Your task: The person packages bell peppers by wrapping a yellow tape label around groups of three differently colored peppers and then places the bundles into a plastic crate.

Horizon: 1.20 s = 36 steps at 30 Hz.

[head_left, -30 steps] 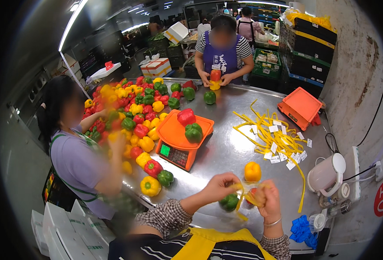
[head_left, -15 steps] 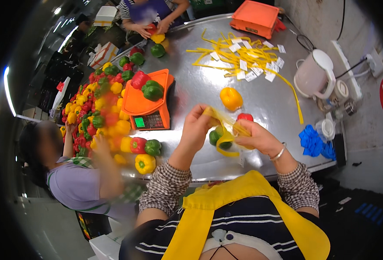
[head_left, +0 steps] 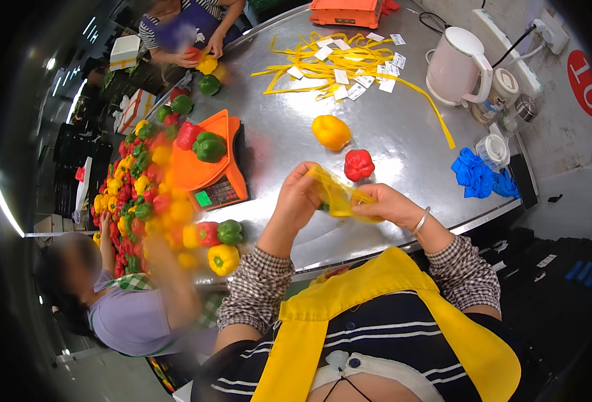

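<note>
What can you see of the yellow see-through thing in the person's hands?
The yellow netting is thin and partly see-through, and looks like soft plastic mesh. It is spread between the left-hand grip and the right-hand grip, which both touch it, over the near part of the shiny metal table. A bit of green pepper shows at its lower left edge; I can't tell whether they touch.

A head-worn fisheye looks down at the metal table from close above. (head_left: 276,134)
</note>
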{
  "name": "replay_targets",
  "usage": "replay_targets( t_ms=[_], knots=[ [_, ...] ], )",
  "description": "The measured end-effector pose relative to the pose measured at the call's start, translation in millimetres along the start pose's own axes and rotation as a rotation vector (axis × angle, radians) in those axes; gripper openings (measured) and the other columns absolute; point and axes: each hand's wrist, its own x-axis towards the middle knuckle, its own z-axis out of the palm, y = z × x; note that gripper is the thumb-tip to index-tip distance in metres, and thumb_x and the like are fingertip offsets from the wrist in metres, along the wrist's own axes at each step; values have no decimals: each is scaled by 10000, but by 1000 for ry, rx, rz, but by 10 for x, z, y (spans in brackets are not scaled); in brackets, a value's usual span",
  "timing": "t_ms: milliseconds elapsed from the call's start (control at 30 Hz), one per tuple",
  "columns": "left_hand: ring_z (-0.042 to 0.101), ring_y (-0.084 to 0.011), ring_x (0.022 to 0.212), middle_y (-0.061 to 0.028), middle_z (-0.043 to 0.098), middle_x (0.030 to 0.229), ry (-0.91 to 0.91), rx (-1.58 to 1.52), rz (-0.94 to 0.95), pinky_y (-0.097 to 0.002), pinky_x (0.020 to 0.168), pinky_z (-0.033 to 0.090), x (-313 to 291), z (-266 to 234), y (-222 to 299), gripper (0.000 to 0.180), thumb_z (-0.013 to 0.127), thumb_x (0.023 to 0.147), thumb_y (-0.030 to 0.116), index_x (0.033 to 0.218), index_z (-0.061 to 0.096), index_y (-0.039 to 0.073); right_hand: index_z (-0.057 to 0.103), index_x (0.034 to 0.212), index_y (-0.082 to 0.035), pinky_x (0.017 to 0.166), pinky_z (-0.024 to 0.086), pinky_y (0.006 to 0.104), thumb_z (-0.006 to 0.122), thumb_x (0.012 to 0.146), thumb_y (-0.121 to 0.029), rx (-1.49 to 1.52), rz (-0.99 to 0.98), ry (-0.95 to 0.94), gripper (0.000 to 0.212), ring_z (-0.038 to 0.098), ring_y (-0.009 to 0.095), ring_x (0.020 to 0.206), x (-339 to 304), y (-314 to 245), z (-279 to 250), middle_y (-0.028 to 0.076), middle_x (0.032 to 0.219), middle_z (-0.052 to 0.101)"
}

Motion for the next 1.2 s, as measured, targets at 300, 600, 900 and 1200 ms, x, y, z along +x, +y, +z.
replay_targets(
  t_ms=[300, 600, 900, 1200],
  knots=[
    [418, -68, 508, 24, 553, 727, -40, 522, -233, -218, 487, 415, 221, -289, -239, 86, 575, 921, 111, 975, 546, 51, 540, 1047, -26, 497, 321, 172, 466, 979, -184, 1021, -109, -112, 187, 420, 36, 577, -77, 168, -174, -48, 727, 473],
    [285, -62, 447, 57, 339, 573, -133, 53, -253, -233, 434, 338, 782, -427, -209, 72, 471, 966, 125, 914, 488, 78, 548, 863, -85, 438, 204, 175, 571, 940, -191, 761, -94, 351, 134, 300, 9, 493, 214, 522, -430, -74, 650, 415],
    [463, -138, 556, -16, 495, 673, -107, 872, -113, -271, 508, 386, 1535, -588, -540, 94, 531, 938, 156, 932, 541, 63, 526, 839, -94, 457, 257, 191, 574, 944, -234, 768, -216, 752, 182, 337, 21, 519, 716, 1029, -558, -74, 629, 420],
    [625, -351, 850, -203, 636, 907, -258, 1212, 87, -391, 746, 490, 1767, -818, -882, 181, 550, 907, 136, 1030, 592, 9, 481, 875, -11, 583, 446, 402, 512, 958, -212, -326, -59, 1087, 220, 541, 329, 605, 950, 1088, -575, 197, 693, 550]
  ],
)
